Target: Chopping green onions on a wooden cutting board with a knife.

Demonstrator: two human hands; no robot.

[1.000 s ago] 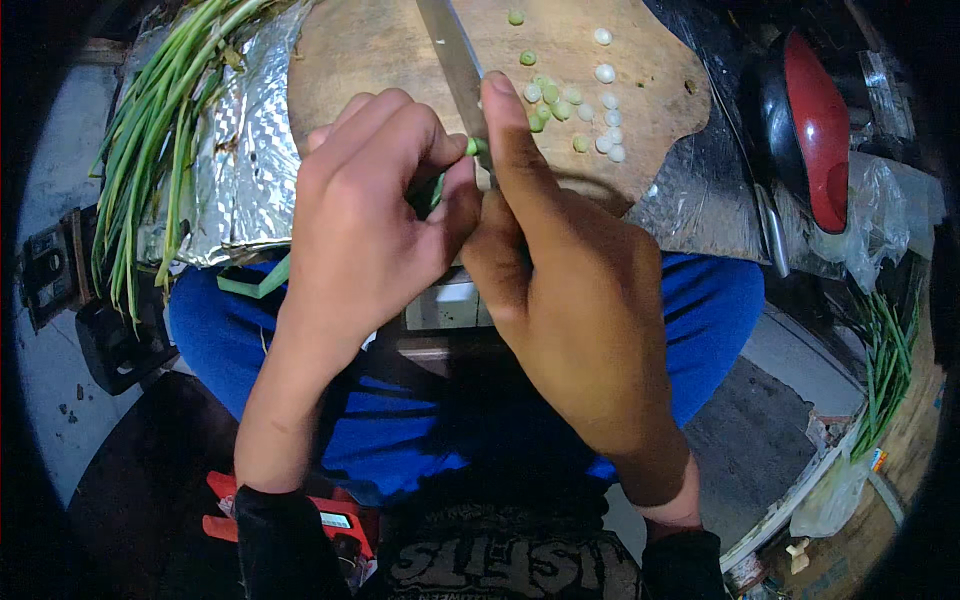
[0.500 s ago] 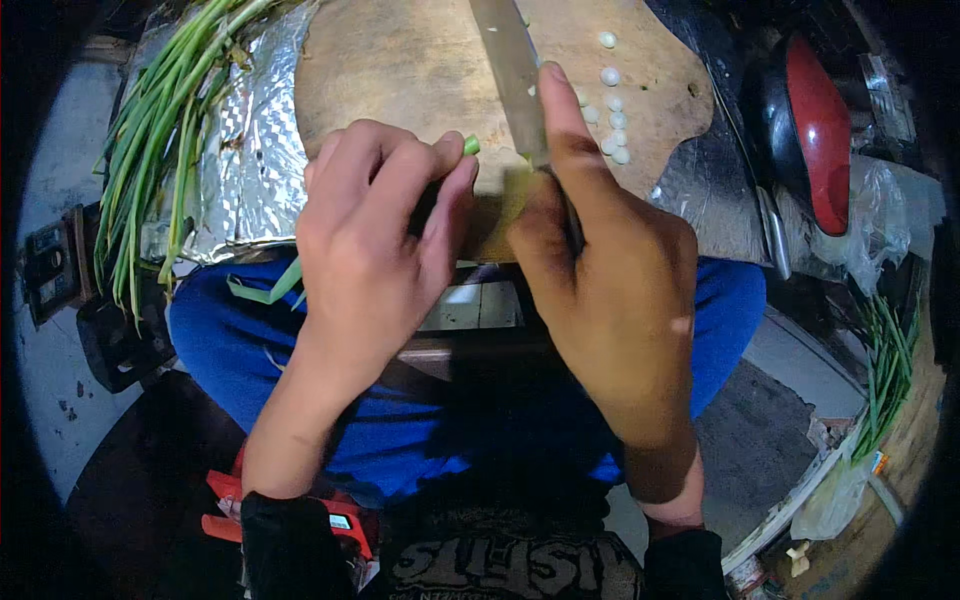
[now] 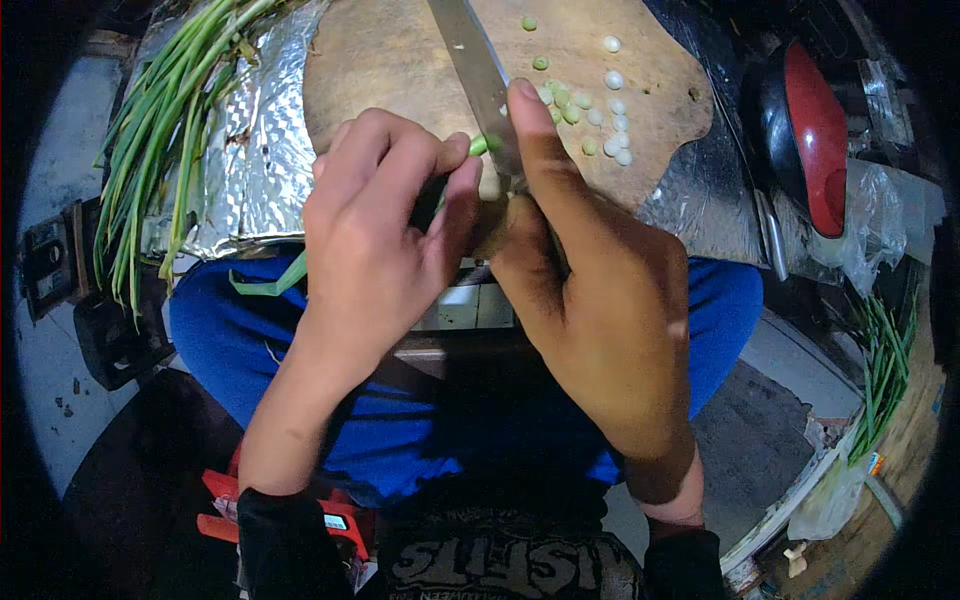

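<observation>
Pinched in my left hand (image 3: 385, 220) is a green onion (image 3: 478, 146), its cut end poking out past the fingertips toward the blade. The onion's leafy tail (image 3: 272, 281) hangs out below that hand, over my lap. My right hand (image 3: 605, 290) grips a knife (image 3: 470, 70), index finger laid along the top of the blade. The handle is mostly hidden in the palm. The blade stands right at the onion's end, over a wooden cutting board (image 3: 390, 60). Several round onion slices (image 3: 571, 113), white and pale green, lie on the board right of the blade.
A bunch of green onions (image 3: 165, 150) lies at the left on silver foil (image 3: 262, 130). At the right are a red-and-black object (image 3: 815, 140), a metal utensil (image 3: 774, 240) and a clear plastic bag (image 3: 872, 225). More green stalks (image 3: 885, 370) stand farther right, above another plastic bag (image 3: 830, 500).
My right hand and the knife have shifted left, up to the onion's end. More pale green slices show on the board beside the blade. My left hand has barely moved.
</observation>
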